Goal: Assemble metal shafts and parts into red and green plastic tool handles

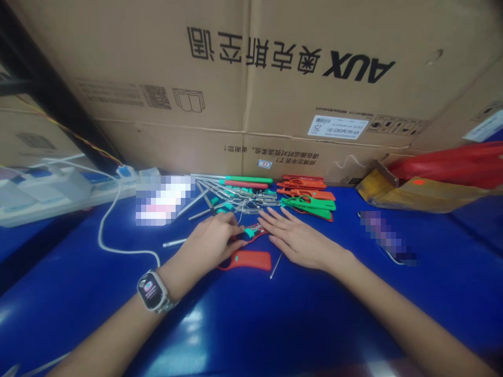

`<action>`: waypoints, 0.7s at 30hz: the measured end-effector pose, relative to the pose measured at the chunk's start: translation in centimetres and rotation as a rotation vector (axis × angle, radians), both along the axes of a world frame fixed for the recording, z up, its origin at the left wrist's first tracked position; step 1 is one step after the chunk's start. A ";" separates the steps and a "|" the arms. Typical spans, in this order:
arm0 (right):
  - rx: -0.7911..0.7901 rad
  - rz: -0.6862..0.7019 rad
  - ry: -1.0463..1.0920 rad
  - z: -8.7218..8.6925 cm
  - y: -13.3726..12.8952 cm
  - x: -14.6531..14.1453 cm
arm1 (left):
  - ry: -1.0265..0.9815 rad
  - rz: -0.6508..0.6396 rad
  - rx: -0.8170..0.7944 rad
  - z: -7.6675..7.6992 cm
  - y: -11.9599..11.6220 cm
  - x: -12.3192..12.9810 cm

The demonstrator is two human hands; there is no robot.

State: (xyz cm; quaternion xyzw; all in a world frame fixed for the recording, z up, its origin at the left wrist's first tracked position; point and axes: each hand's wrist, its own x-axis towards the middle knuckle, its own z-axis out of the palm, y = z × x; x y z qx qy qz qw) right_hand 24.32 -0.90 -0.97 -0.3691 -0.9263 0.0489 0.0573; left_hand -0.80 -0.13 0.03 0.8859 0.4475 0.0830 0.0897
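Note:
My left hand (216, 235) pinches the left end of a small opened red casing half (257, 235), which has a teal part (249, 232) and fine inner parts. My right hand (298, 240) lies flat with fingers stretched, its fingertips touching the right end of that casing. Just below, a separate orange-red handle shell (251, 260) lies on the blue table (314, 319). A thin metal rod (276, 266) rests beside my right hand. Close to my left wrist is a metal tube (174, 243). What lies under my fingers is partly hidden.
Behind my hands are long metal tubes with green handles (251, 179), loose wired parts (255, 201), orange shells (304, 182) and green shells (312, 204). A large cardboard box (157, 141) stands at the back. A white cable (102, 230) and power strip (78, 196) are left, a phone-like item (387, 238) right.

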 end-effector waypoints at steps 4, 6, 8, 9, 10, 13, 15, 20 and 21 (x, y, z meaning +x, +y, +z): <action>0.012 -0.023 -0.005 0.0 -0.4 -0.3 | -0.003 0.005 -0.001 0.4 -0.1 0.0; 0.020 -0.032 -0.006 0.1 -0.5 -0.4 | -0.007 0.025 0.003 0.5 -0.2 0.1; 0.025 -0.042 -0.004 0.1 -0.5 -0.5 | -0.013 0.047 0.007 0.5 -0.2 0.1; 0.025 -0.049 -0.003 0.1 -0.5 -0.6 | -0.014 0.053 0.010 0.5 -0.2 0.1; 0.027 -0.057 -0.002 0.1 -0.5 -0.6 | -0.011 0.058 0.015 0.5 -0.3 0.1; 0.024 -0.077 -0.009 0.1 -0.6 -0.8 | 0.016 0.081 0.032 0.4 -0.4 0.3; 0.016 -0.084 -0.022 0.1 -0.7 -0.8 | 0.032 0.094 0.041 0.4 -0.4 0.3; 0.002 -0.092 -0.042 0.1 -0.8 -0.9 | 0.047 0.096 0.031 0.5 -0.4 0.3; 0.004 -0.095 -0.043 0.1 -0.8 -0.9 | 0.049 0.096 0.025 0.5 -0.5 0.3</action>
